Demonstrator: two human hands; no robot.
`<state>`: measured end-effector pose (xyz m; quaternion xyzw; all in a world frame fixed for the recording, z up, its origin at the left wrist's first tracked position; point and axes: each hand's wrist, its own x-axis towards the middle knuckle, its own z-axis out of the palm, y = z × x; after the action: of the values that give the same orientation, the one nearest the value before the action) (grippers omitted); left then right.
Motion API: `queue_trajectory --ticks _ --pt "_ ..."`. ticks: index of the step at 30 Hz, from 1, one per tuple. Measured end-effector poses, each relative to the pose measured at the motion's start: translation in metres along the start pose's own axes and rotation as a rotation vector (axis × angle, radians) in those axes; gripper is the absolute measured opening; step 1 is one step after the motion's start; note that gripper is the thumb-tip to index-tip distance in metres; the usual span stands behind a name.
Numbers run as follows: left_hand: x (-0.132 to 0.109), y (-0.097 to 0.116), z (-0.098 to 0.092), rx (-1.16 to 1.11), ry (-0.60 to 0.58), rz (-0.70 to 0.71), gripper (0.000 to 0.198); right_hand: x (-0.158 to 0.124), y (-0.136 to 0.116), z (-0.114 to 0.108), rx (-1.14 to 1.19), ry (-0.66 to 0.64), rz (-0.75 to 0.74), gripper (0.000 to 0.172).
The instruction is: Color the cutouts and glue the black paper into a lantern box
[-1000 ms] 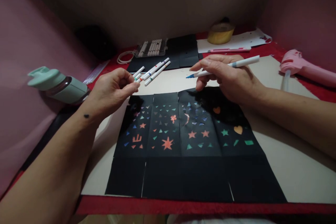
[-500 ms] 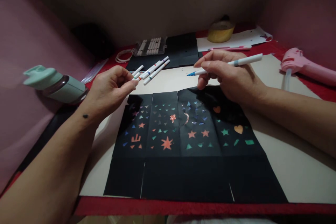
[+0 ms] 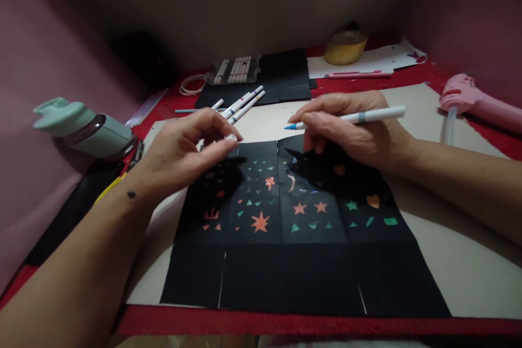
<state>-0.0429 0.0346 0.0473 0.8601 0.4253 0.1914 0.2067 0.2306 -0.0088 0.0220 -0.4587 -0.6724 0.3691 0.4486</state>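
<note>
My right hand (image 3: pixel 359 125) grips a white marker (image 3: pixel 385 114) with a bare blue tip, pointing left just above the far edge of the black folded card (image 3: pixel 302 277). Pinched between thumb and fingers of my left hand (image 3: pixel 183 152) is a small white piece that looks like a marker cap (image 3: pixel 231 137), mostly hidden by the fingers. The card lies flat, creased into panels, bearing coloured cut-outs: stars, hearts and many small triangles, including an orange eight-pointed star (image 3: pixel 260 222). Several white markers (image 3: pixel 242 103) lie just beyond my left hand.
A marker case (image 3: pixel 236 70) rests on black paper (image 3: pixel 285 73) at the back. A green-lidded bottle (image 3: pixel 85 128) lies at left, and a pink glue gun (image 3: pixel 468 99) at right. Yellow tape (image 3: pixel 346 51) and a pink cutter (image 3: pixel 359 74) sit back right. White board (image 3: pixel 460 261) lies underneath.
My left hand has moved right and slightly nearer, away from the loose markers and over the card's far left part. My right hand has lowered slightly with the marker.
</note>
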Motion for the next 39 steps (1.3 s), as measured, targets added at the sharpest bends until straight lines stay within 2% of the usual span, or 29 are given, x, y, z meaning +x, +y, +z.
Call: queue_trajectory --ticks 3,6,14,22,27,34,39 --pt "-0.008 0.017 0.006 -0.063 -0.15 0.208 0.007 -0.005 0.0 0.0 -0.144 -0.151 -0.136 0.022" --pt "-0.012 0.025 0.014 -0.024 -0.247 0.29 0.006 -0.006 0.003 -0.001 -0.268 -0.227 -0.316 0.025" --pt "-0.009 0.015 0.024 0.024 -0.228 0.329 0.01 -0.004 0.017 0.001 -0.344 -0.24 -0.551 0.026" --pt "-0.006 0.013 0.023 0.094 -0.193 0.314 0.012 -0.006 0.018 0.002 -0.349 -0.257 -0.51 0.025" --pt "-0.006 0.012 0.024 0.1 -0.197 0.311 0.012 -0.007 0.018 0.002 -0.381 -0.259 -0.539 0.025" --pt "-0.007 0.014 0.024 0.103 -0.204 0.302 0.014 -0.007 0.008 -0.005 -0.325 -0.309 -0.48 0.024" --pt "-0.007 0.015 0.023 0.115 -0.204 0.295 0.015 -0.007 0.011 -0.006 -0.322 -0.323 -0.445 0.024"
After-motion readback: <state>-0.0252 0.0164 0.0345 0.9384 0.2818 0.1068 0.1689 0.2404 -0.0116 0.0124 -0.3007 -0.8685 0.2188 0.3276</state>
